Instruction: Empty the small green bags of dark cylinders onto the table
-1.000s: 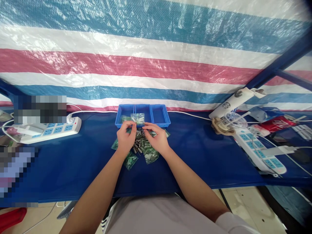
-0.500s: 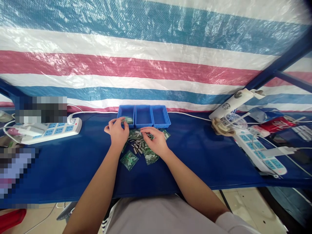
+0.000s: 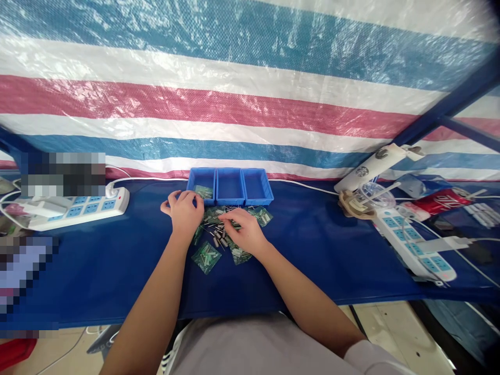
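Note:
My left hand (image 3: pixel 184 212) is over the front edge of the left blue bin (image 3: pixel 190 179), fingers curved and apart, with nothing visible in them. Just beyond the fingertips, a small green bag (image 3: pixel 203 191) lies inside that bin. My right hand (image 3: pixel 245 229) reaches over a pile of green bags (image 3: pixel 241 254) and loose silvery parts with thin leads (image 3: pixel 217 239). Its thumb and forefinger come together at the pile; whatever is between them is too small to make out. Nearer to me lies a separate green bag (image 3: pixel 207 257) with pale pieces inside.
The middle bin (image 3: pixel 229 187) and right bin (image 3: pixel 257 187) adjoin the left one. Power strips stand left (image 3: pixel 94 208) and right (image 3: pixel 422 250) on the blue table (image 3: pixel 312 260). A white cup (image 3: pixel 371 166) and a red can (image 3: pixel 443 202) are at the right. A striped sheet hangs behind.
My left hand has let go of the green bag, which now lies in the left bin, and has drawn back slightly left. My right hand has moved a little left and down over the pile.

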A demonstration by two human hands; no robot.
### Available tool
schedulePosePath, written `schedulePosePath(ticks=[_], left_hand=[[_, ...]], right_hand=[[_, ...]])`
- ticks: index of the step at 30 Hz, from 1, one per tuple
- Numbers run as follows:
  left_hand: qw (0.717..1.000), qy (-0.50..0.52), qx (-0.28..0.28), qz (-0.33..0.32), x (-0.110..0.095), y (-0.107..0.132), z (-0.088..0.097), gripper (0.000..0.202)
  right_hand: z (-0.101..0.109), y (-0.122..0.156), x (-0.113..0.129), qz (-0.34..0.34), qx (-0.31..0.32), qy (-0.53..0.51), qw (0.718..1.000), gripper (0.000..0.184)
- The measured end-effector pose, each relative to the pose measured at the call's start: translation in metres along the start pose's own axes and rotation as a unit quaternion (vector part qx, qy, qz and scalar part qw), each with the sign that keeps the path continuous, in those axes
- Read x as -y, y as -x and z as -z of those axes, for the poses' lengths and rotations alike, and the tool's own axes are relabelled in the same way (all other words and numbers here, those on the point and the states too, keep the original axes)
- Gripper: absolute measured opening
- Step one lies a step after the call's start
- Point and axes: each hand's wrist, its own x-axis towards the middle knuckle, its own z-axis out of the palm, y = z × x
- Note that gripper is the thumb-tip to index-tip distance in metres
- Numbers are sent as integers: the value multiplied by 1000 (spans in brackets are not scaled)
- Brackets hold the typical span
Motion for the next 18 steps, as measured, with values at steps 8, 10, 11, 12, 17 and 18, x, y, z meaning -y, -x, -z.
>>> schedulePosePath(ticks=[8, 10, 11, 12, 17, 18], left_hand=[[997, 52, -56, -2, -46, -1, 55, 13], [990, 133, -47, -1, -72, 25, 87, 12], [978, 206, -14, -22, -83, 46, 101, 11], [955, 287, 40, -57, -91, 70, 113, 15], [662, 464, 582, -86, -81, 178, 127, 27], [643, 440, 626, -38, -70, 188, 124, 30]], right_hand=[[-1, 3, -9, 3, -6, 6, 1000, 24], [0, 2, -10, 3, -3, 10, 1000, 24], [1, 1, -11, 1, -6, 12, 1000, 24], [2, 1, -11, -3, -11, 12, 1000, 24], [7, -3, -9, -27, -20, 0, 999, 24], [7, -3, -9, -28, -22, -3, 999, 24]])
